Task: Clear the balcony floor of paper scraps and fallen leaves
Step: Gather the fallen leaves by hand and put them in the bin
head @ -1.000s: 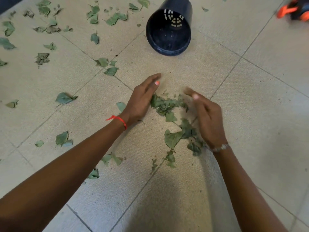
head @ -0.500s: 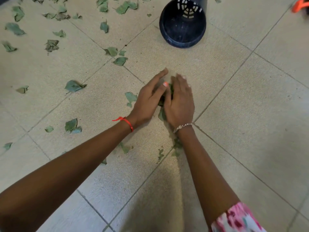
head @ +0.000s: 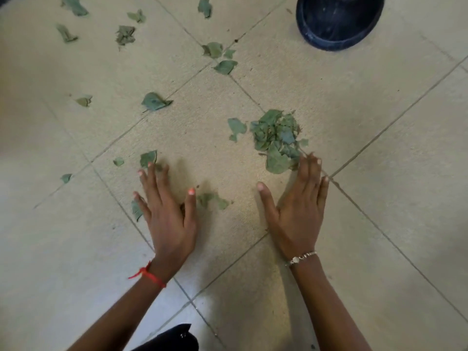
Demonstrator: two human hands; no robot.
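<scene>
A small heap of green leaves (head: 277, 138) lies on the beige tiled floor, just beyond my right hand (head: 297, 211). That hand rests flat, fingers spread, its fingertips touching the heap's near edge. My left hand (head: 167, 214) is also flat and open, well left of the heap. Its fingertips reach a single leaf (head: 148, 158), and small leaf bits (head: 212, 200) lie beside its thumb. More loose leaves are scattered to the left and far side, such as one leaf (head: 154, 102) and a pair (head: 220, 58). Neither hand holds anything.
A dark blue pot (head: 339, 21) lies on its side at the top right, its mouth facing me. Tile joints run diagonally across the floor. A dark object (head: 174, 338) shows at the bottom edge between my arms.
My hands, pressed together around the leaves half a second ago, have pulled back and apart. The gathered heap now lies uncovered on the floor. The view has shifted nearer, the pot towards the top right.
</scene>
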